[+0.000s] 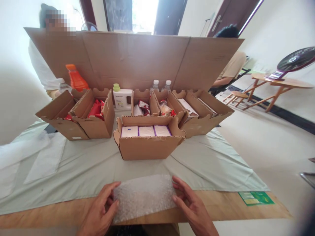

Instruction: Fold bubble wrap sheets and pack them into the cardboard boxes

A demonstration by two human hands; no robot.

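A clear sheet or pouch of bubble wrap (145, 195) is at the front edge of the table, between my two hands. My left hand (104, 208) has its thumb and curled fingers around the left edge of the wrap. At the right edge, my right hand (188, 205) holds the wrap between thumb and fingers, with a gap showing between them. Just beyond the wrap stands an open cardboard box (147, 147) containing three white packs with purple edges (147, 131).
Behind stand more cardboard boxes (99, 123) with packets, a white jug (122, 99), an orange bottle (76, 80) and clear bottles (155, 86). A cardboard panel (137, 59) rises behind them. Plastic sheets (46, 157) lie left, a green card (256, 198) right. Two people sit beyond.
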